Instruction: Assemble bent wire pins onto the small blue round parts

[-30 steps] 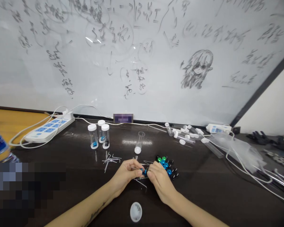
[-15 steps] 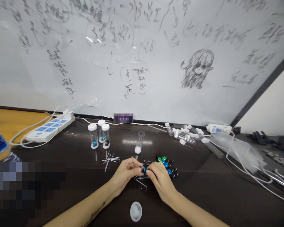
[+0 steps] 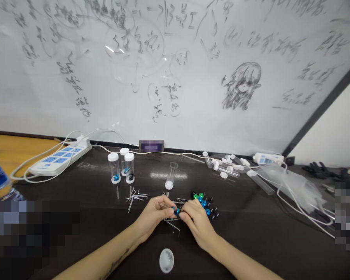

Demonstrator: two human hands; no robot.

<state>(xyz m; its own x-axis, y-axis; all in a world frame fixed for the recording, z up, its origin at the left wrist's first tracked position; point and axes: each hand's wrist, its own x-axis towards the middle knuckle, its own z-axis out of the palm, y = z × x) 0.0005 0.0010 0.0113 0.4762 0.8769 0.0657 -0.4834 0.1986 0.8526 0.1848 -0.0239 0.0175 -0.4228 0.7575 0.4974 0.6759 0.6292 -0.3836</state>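
Observation:
My left hand (image 3: 156,210) pinches a small blue metal part (image 3: 177,211) between thumb and fingertips. My right hand (image 3: 196,217) is closed at the part's other end, its fingertips by a dark tip; what exactly they grip is too small to tell. Under and around the fingers lie several L-shaped hex keys (image 3: 173,227). Just right of my right hand is a cluster of small blue, green and black knob-like parts (image 3: 203,203) with screws. Another pile of hex keys (image 3: 133,199) lies to the left. Nearest me sits a small white round cap (image 3: 166,260), with something small in it.
A clear tube (image 3: 172,175) stands on a white cap beyond my hands. Three capped tubes (image 3: 114,169) holding small parts stand back left, near a power strip (image 3: 61,159). Loose tubes and caps (image 3: 227,171), a plastic bag (image 3: 291,186) and cables lie back right. A whiteboard (image 3: 192,128) rises behind.
Both hands stay almost in place, still together at the blue part, with only slight finger movement. The whole view has shifted a little.

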